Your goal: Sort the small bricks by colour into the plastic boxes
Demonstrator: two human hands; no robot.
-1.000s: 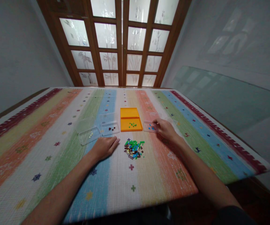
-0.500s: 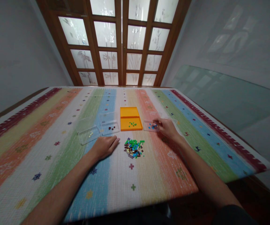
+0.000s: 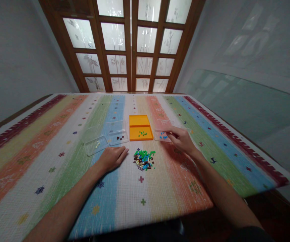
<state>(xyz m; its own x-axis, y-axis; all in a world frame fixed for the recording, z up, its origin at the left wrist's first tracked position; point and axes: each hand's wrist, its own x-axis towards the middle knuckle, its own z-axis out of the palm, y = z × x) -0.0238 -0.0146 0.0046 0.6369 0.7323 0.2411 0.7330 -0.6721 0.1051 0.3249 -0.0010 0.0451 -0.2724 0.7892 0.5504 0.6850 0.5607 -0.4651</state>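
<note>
My right hand (image 3: 180, 138) is over the right edge of a clear plastic box (image 3: 157, 139) holding several small blue bricks (image 3: 163, 137). Its index finger reaches out over the box and its thumb is a little apart, with nothing visible between them. My left hand (image 3: 113, 158) rests on the tablecloth, fingers loosely stretched toward the right, holding nothing. Between the hands, nearer to me, lies a loose pile of small bricks (image 3: 144, 159) in green, blue, brown and cream. An open yellow case (image 3: 138, 120) behind the pile has several green bricks (image 3: 142, 133) in it.
Left of the yellow case, one clear box (image 3: 125, 140) contains several dark brown bricks (image 3: 120, 137). Another clear box (image 3: 91, 152), farther left, holds cream bricks (image 3: 97, 144). A striped tablecloth (image 3: 132, 201) covers the table. Wooden doors with frosted panes (image 3: 114, 37) stand beyond.
My right hand has drawn slightly up and to the right, so more of the blue bricks in the clear box show. My left hand has stayed still.
</note>
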